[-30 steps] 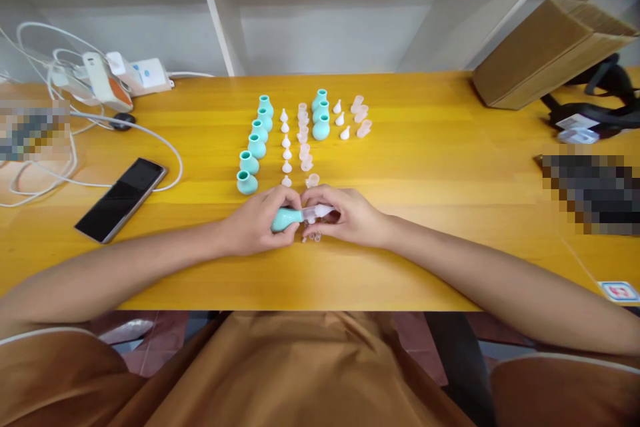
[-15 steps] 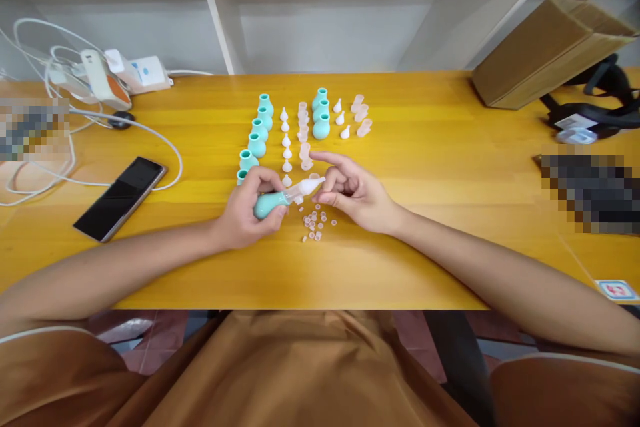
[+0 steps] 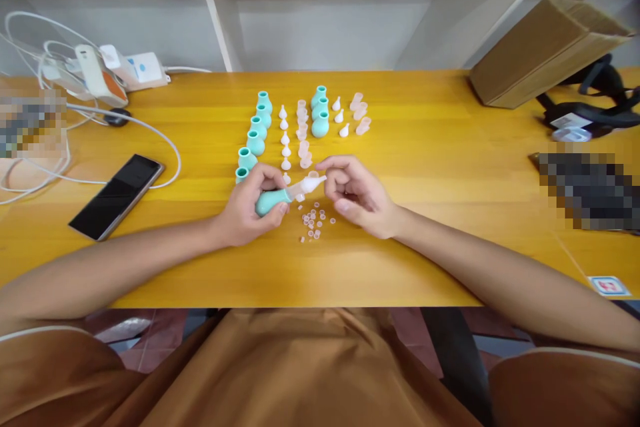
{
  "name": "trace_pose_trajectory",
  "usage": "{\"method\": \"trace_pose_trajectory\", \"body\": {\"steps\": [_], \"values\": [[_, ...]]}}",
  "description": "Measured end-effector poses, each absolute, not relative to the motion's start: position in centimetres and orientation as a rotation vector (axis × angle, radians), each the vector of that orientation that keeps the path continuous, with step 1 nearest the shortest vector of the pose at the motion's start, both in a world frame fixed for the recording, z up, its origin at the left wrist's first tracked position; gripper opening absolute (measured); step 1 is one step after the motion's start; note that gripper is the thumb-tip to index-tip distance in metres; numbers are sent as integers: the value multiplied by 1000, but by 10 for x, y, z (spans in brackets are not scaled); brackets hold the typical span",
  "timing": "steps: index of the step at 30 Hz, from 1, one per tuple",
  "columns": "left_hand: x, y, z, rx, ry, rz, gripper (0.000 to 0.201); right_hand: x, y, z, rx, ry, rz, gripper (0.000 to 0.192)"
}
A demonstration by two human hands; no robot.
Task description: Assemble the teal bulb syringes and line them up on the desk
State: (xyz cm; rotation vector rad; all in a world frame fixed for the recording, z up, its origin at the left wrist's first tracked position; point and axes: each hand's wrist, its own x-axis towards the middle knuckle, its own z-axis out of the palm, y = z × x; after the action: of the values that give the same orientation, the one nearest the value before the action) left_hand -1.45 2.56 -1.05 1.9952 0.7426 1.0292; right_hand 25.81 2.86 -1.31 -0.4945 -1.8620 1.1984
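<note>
My left hand [image 3: 250, 206] is wrapped round the teal bulb of a nasal aspirator [image 3: 273, 200]. From the bulb a clear section and a white tip [image 3: 313, 182] point right and slightly up. Just right of that tip is my right hand [image 3: 363, 197], its fingers curled and its thumb apart, with nothing seen in it. Below lie several small clear rings [image 3: 311, 219]. Teal bulbs [image 3: 255, 142], white tips [image 3: 285, 150] and clear pieces [image 3: 305, 150] stand in columns beyond my hands.
A shorter group of teal bulbs [image 3: 320, 124], white tips [image 3: 339, 115] and clear pieces [image 3: 361, 110] stands at the back. To the left are a phone [image 3: 117, 197], white cables and a power strip [image 3: 147, 72]. A cardboard box [image 3: 540, 47] and black straps [image 3: 575, 114] are at right.
My right thumb and fingers have moved away from the white tip, slightly to the right. My left hand still holds the aspirator in nearly the same place. The view has shifted a little.
</note>
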Motion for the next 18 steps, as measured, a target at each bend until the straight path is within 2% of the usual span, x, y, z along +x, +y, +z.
{"method": "trace_pose_trajectory", "body": {"steps": [9, 18], "values": [[-12, 25, -8, 2380, 659, 828, 27, 243, 11, -17, -583, -2044, 996, 43], [-11, 26, -7, 2423, 701, 775, 24, 241, 15, -21, -588, -2069, 946, 54]]}}
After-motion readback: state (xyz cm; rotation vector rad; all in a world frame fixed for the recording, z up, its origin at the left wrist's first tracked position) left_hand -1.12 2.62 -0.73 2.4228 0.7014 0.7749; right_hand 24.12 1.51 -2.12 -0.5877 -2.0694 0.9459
